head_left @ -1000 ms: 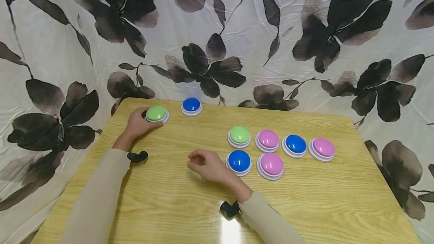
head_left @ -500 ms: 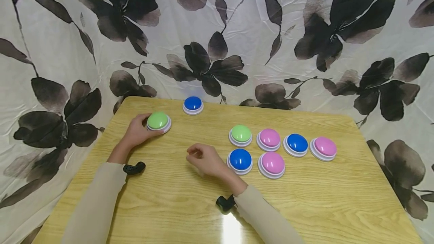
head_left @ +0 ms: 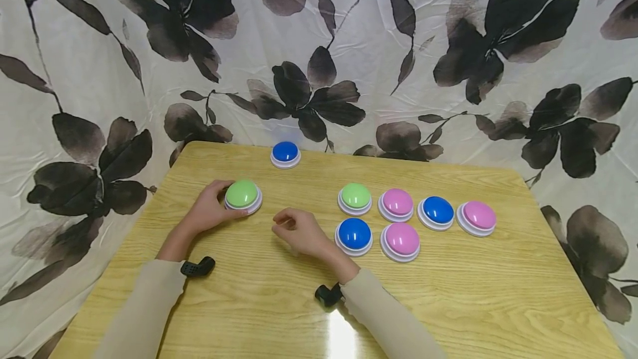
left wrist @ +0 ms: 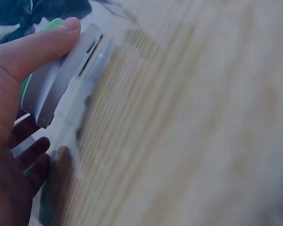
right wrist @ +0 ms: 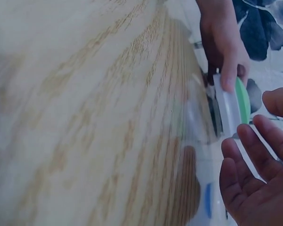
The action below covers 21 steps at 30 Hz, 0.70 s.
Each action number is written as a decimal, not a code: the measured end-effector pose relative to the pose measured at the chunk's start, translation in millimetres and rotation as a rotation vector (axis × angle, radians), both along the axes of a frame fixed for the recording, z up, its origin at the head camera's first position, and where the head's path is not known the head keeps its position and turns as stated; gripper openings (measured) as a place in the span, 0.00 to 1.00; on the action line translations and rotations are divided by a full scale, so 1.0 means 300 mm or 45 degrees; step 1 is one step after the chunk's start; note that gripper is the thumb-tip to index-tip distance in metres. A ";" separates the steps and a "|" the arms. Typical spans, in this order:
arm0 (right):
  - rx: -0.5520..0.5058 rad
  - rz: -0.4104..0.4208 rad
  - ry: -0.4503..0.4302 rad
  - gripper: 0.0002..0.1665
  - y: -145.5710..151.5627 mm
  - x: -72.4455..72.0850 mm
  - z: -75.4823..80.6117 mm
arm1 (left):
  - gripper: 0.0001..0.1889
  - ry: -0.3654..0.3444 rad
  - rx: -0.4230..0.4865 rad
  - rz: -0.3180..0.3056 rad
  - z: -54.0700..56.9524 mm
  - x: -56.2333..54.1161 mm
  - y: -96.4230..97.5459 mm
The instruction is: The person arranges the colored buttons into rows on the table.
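In the head view my left hand (head_left: 211,208) grips a green dome push button (head_left: 242,194) with a white base, thumb on the near side. The left wrist view shows the base (left wrist: 61,77) tilted in that hand, with a strip of tabletop and reflection showing beneath its underside. My right hand (head_left: 301,231) hovers at mid-table, just right of the held button, and holds nothing. Its fingers (right wrist: 258,146) are loosely bent in the right wrist view, with the green dome (right wrist: 243,101) beyond them.
A blue button (head_left: 286,152) stands alone at the table's back edge. Right of my right hand are another green button (head_left: 356,196), a blue one (head_left: 354,234) and pink ones (head_left: 397,203), among several. A floral cloth (head_left: 379,71) hangs behind the wooden table (head_left: 473,292).
My left hand has brought the green button from the back left toward me and to the right. The right hand has shifted only slightly; the other buttons stay in place.
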State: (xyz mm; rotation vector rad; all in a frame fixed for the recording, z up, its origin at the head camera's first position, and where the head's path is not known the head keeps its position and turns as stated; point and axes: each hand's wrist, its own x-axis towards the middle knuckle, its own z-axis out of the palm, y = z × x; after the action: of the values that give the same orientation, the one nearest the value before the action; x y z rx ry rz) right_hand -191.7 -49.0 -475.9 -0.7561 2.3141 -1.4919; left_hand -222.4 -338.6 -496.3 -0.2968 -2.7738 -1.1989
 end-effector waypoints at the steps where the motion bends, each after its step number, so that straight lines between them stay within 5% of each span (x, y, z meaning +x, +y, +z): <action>1: -0.004 -0.003 0.003 0.17 -0.001 0.000 0.000 | 0.49 0.002 -0.002 -0.013 0.002 0.007 0.007; 21: -0.064 -0.073 0.097 0.24 0.019 0.014 0.015 | 0.46 -0.006 0.031 -0.128 0.050 0.115 0.116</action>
State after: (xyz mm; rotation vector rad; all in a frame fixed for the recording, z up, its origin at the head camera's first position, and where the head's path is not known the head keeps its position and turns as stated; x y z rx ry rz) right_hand -187.4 -43.3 -471.2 -0.7791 2.3809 -1.5771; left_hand -188.0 -304.0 -481.4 -0.4361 -2.7757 -1.2561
